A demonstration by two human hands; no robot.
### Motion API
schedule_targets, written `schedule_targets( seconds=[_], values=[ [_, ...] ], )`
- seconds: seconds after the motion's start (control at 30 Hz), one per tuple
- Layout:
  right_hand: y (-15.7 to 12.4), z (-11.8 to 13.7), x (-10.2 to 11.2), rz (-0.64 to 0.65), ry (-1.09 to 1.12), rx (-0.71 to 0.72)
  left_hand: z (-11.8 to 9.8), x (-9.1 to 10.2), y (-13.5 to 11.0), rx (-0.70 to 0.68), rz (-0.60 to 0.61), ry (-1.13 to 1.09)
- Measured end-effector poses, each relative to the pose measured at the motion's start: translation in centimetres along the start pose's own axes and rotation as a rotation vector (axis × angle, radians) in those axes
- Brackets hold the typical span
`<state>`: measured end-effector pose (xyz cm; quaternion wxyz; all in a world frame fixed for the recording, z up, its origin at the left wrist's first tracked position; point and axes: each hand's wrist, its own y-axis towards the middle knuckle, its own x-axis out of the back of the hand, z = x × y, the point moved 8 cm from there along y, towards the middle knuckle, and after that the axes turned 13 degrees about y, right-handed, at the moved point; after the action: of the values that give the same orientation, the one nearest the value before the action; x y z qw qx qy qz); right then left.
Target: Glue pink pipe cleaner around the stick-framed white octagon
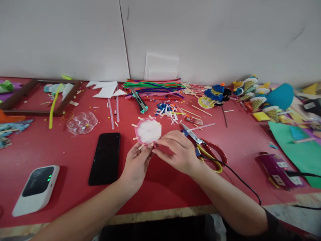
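Note:
A round white disc [149,131] with a pink edge is held over the table, several short wooden sticks poking out around its rim. My left hand [137,163] grips it from below, thumb against the lower edge. At the disc's lower right edge, my right hand [177,150] is closed in a pinch on a small pink strip [154,146], mostly hidden by the fingers. Just right of that hand lie scissors [212,150] with red and yellow handles. Beyond the disc is a pile of blue and white cut bits [168,110].
A black phone [104,159] and a white device [37,189] lie left. Coloured pipe cleaners [155,87], a box cutter [139,101] and a plastic tray [82,123] are farther back. A black cable [242,182] runs under my right forearm near a purple box [281,170].

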<state>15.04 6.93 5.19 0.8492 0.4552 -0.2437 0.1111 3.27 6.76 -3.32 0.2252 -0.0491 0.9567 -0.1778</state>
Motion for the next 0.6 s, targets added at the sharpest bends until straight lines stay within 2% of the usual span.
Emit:
schedule_targets(
  seconds=[0.13, 0.23, 0.43, 0.6],
  values=[
    [-0.2, 0.0, 0.1, -0.002, 0.041, 0.013, 0.1, 0.2, 0.0, 0.008, -0.006, 0.008],
    [-0.3, -0.6, 0.4, -0.043, 0.117, -0.075, 0.0, 0.3, 0.0, -0.007, -0.016, 0.003],
    [-1.2, -2.9, 0.6, -0.148, 0.298, -0.357, -0.1, 0.4, 0.2, -0.043, -0.033, 0.027],
    [-3.0, -5.4, -0.9, -0.243, 0.651, -0.701, -0.1, 0.4, 0.2, -0.058, -0.026, 0.049]
  ],
)
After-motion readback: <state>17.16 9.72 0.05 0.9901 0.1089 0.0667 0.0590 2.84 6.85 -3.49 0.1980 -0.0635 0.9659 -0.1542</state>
